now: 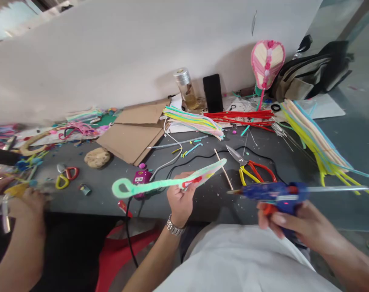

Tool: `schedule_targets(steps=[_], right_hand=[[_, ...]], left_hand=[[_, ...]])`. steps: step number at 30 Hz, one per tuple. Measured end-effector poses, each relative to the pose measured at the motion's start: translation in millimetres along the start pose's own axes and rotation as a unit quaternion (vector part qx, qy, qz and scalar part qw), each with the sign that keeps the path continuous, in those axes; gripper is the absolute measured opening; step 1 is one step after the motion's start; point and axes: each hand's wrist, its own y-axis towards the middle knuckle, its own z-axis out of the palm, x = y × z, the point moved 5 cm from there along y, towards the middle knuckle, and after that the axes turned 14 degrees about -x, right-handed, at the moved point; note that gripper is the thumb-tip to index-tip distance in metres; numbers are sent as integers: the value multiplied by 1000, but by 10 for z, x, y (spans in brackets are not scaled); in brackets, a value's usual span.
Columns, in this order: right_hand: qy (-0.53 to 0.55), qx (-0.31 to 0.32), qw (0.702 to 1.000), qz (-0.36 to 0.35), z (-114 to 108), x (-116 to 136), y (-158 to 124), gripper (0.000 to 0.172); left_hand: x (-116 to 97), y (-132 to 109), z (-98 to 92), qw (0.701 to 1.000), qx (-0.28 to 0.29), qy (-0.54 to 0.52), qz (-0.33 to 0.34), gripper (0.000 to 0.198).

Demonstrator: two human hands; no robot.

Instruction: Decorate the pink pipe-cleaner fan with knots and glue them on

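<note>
Blur smears much of what I get from the head camera, worst at the left and right edges. Just below the centre, the left hand point(180, 200) pinches a green strip point(160, 184) between thumb and curled fingers. The strip runs from a loop at centre left up to a pale tip right of centre, held above the table point(348, 211). A red patch shows at the thumb; I cannot tell whether it belongs to the strip. A watch point(174, 228) sits on that wrist.

At lower right, the right hand point(293, 225) is closed round the grip of a blue glue gun point(275, 194), and the fingers hide most of the grip. The nozzle points left, toward the strip but apart from it. A glue stick point(336, 188) juts from the back of the gun toward the right edge.

Behind the gun lie scissors point(251, 168) and a wooden stick point(223, 170). The stick's near end meets the nozzle in the picture, and I cannot tell if they touch.

At the left edge another person's hands point(23, 202) hold something yellow, too blurred to name, and the frame cuts off part of them. A black cord point(130, 239) drops past the table edge at lower centre; its lower end is hidden.
</note>
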Motion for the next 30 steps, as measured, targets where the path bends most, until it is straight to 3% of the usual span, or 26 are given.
schedule_targets(steps=[2,6,14,19,30], right_hand=[[15,33,999,16,298,-30,109,45],[6,-16,999,35,534,-62,186,47],[-2,-38,999,-13,599,-124,274,49],[-36,-15,997,-69,597,-36,269,42],[-58,3,997,-59,526,-41,176,38]], left_hand=[[7,-35,-5,1000,-2,21,-1,7],[19,-85,-19,999,23,38,-16,8],[27,-71,-11,995,64,42,-60,7],[-81,-57,33,995,83,42,-20,8],[-176,-91,51,988,111,78,71,9]])
